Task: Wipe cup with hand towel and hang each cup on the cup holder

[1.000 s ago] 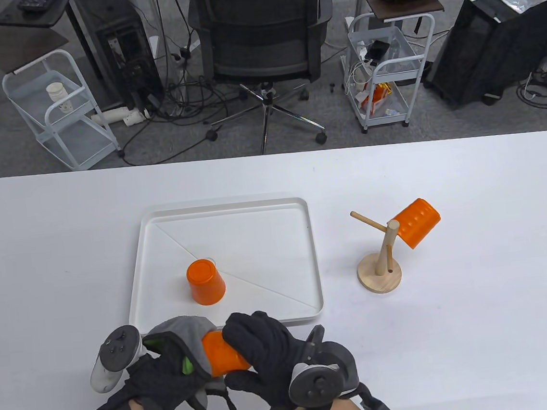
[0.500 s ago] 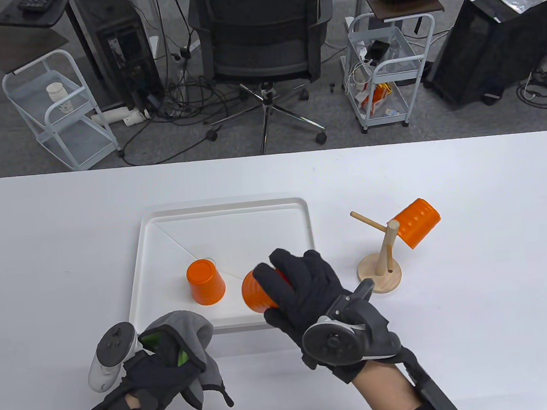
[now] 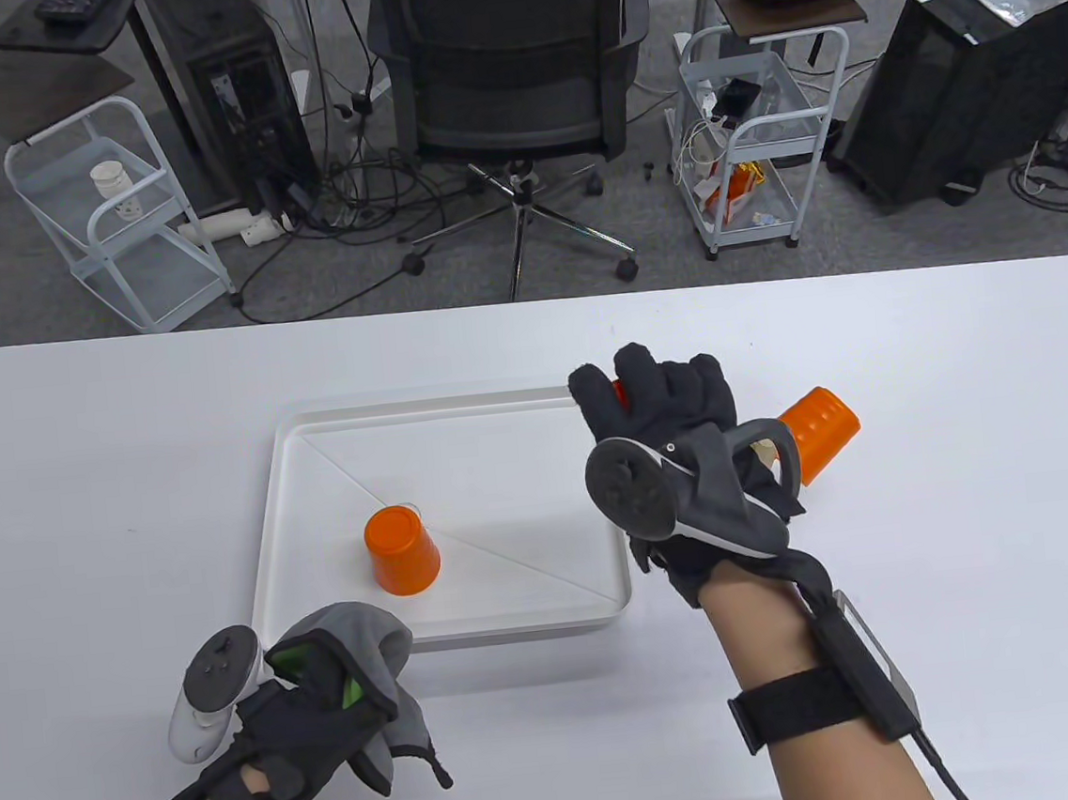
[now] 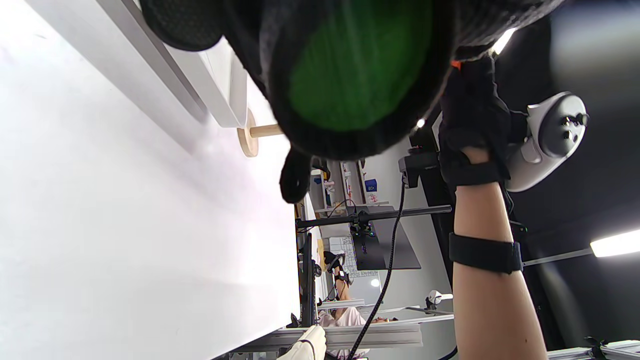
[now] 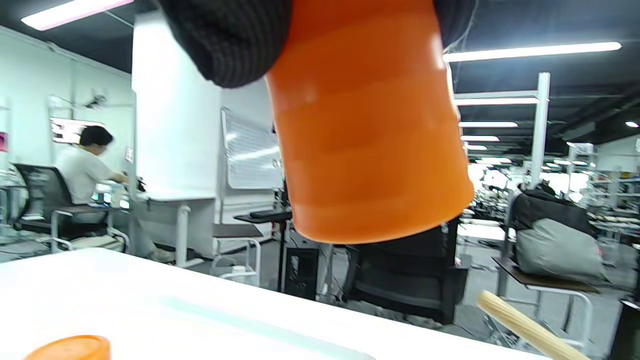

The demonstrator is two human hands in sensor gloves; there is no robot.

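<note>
Right hand (image 3: 662, 406) is up over the desk (image 3: 937, 569), between the white tray (image 3: 462, 629) and the cup holder (image 5: 520, 325), its grip clamped round an orange cup (image 5: 367, 150). From the right wrist view that cup hangs with its open end pointing down and away, and one wooden peg of the holder pokes up just below and beside it, not touching. A second orange cup (image 3: 816, 434) sits tilted on the holder's far peg, partly hidden behind the tracker. A third cup (image 3: 402, 549) stands upside down in the tray, near its middle. Left hand (image 3: 315, 723) rests low at the near edge of the desk, just in front of the tray, fingers curled round the grey hand towel (image 3: 373, 642), a flash of green showing in its folds.
</note>
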